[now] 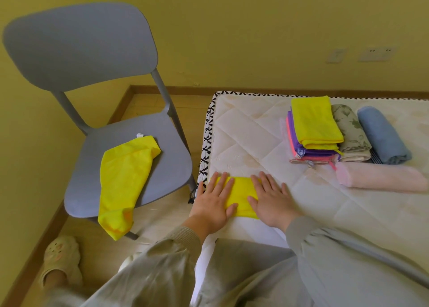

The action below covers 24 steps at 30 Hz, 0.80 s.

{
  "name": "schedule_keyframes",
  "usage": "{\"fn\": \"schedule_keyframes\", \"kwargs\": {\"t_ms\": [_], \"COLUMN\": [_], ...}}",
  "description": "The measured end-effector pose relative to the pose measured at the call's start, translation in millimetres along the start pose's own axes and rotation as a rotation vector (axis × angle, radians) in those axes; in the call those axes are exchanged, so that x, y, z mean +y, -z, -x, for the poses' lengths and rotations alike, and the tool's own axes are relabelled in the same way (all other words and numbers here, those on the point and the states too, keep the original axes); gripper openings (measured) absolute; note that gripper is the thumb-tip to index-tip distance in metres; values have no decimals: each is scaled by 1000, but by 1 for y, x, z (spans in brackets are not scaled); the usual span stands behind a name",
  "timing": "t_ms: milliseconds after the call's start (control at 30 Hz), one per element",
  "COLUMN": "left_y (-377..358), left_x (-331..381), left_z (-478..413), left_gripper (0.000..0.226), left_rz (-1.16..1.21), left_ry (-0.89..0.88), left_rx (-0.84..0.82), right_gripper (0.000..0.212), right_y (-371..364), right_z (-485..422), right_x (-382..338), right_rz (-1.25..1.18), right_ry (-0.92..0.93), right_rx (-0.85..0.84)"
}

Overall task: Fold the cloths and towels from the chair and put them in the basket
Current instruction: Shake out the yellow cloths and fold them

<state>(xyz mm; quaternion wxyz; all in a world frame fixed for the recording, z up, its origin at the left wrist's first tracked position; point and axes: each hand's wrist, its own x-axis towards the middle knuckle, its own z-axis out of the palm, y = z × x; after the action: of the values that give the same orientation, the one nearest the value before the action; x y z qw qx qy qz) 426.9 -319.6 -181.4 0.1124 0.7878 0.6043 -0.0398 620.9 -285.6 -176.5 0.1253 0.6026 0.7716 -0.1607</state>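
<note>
A single wide-angle view looks out from the person's head, facing forward and steeply down over the near corner of the cream quilted mattress (255,130). It sits close. The left hand (212,200) and right hand (271,202) lie just below frame centre, and the loose grey sleeves (162,260) fill the 6 o'clock edge. The grey plastic chair (92,51) takes up 9 to 11 o'clock. The plain yellow wall (232,28) spans 12 o'clock, well beyond the mattress.
</note>
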Motion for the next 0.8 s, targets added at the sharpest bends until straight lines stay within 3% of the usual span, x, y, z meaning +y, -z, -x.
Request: {"fn": "schedule_keyframes", "kwargs": {"t_ms": [133,233,300,400,467,633,800], "left_y": [-1,-1,-1,-1,1,6,14], "left_x": [-4,-4,-4,-4,-5,-6,7], "left_z": [0,-1,-1,-2,-2,3,-1], "left_gripper": [70,70,69,69,69,65,52], "left_rz": [2,-15,-17,16,55,187,539], "left_ry": [36,43,43,36,29,39,147], "left_rx": [-28,-30,-35,-46,-47,32,270], "right_gripper": [76,78,64,56,51,16,17], "right_y": [10,26,33,35,38,57,85], "right_z": [-2,-6,-7,0,5,18,22], "right_x": [0,0,1,-2,-6,-17,-17], "right_rz": [-206,-651,-1010,-1315,-1382,-1639,-1769], "right_ry": [-56,-286,-431,-505,-481,-425,-324], "right_rx": [40,167,123,-17,-82,-263,-181]}}
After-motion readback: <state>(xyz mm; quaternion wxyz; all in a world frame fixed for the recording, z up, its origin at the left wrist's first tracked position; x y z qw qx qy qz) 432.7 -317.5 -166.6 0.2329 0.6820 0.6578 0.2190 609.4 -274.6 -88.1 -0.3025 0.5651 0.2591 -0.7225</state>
